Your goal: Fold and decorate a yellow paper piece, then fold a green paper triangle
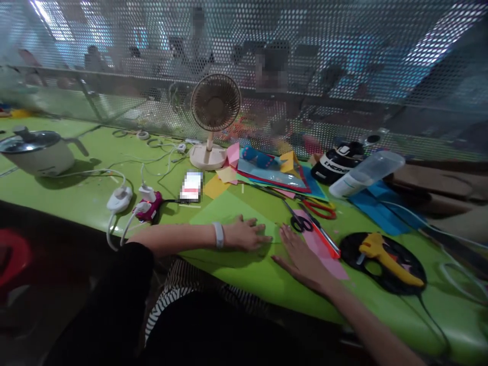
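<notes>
A light green sheet of paper [229, 207] lies on the green table [244, 272] in front of me. My left hand [246, 235], with a pale band at the wrist, rests on the sheet with its fingers spread. Beside the sheet's right corner my right hand [301, 256] lies nearly flat, thumb apart, holding nothing. Just beyond it are dark-handled scissors [302, 223], a pink paper strip [324, 254] and a red cutter [326, 239]. Red-orange scissors [320, 208] lie farther back.
A fan [215, 104] and phone [191, 186] stand or lie beyond my left hand. At left are a pot [36, 152] and a power adapter [149, 207] with cables. Rightward are a yellow glue gun [392, 259] on a black plate, a clear bottle [366, 174] and blue sheets [385, 208].
</notes>
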`<state>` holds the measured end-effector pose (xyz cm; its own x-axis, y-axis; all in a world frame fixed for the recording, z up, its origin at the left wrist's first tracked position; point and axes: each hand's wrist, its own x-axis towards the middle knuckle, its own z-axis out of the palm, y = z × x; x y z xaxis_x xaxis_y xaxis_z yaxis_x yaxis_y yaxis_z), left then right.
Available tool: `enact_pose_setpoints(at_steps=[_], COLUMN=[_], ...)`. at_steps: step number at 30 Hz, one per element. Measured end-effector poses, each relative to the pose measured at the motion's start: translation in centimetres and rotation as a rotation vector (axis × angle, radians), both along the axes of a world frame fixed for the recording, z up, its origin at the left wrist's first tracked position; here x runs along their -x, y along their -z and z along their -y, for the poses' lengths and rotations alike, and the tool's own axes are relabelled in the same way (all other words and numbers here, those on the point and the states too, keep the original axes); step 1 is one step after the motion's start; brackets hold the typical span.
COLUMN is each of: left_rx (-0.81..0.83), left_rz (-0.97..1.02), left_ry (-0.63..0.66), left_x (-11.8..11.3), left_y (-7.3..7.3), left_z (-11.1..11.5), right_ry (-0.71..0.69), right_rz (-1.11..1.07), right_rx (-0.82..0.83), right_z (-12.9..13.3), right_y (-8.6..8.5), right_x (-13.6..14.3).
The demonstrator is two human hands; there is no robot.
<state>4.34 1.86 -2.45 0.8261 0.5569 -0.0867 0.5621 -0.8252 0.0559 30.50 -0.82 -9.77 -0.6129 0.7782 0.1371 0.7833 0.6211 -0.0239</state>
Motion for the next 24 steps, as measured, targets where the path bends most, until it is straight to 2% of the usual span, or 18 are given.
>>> enact_pose_setpoints(at_steps=[5, 8, 11, 15, 24], left_rx=[-0.001, -0.019, -0.039, -0.071, -0.020], left_rz=[0.043, 0.064, 0.085, 0.120, 0.117], left_ry=[-0.081, -0.103, -0.123, -0.145, -0.182], left_x=[-2.9, -3.1, -2.4, 0.3, 11.0], left_y=[0.7, 1.1, 1.5, 1.9, 0.4], left_z=[1.4, 2.2, 3.0, 4.5, 8.3], right_ry=[-0.017, -0.018, -0.008, 0.013, 0.066], right_rz=[0.004, 0.008, 0.005, 0.011, 0.029], right_rx=[0.011, 0.013, 0.000, 0.002, 0.078], right_z=[0.1, 0.2, 0.2, 0.3, 0.8], right_y=[-0.4, -0.5, -0.3, -0.3, -1.0], right_x=[0.0, -0.1, -0.1, 0.0, -1.6])
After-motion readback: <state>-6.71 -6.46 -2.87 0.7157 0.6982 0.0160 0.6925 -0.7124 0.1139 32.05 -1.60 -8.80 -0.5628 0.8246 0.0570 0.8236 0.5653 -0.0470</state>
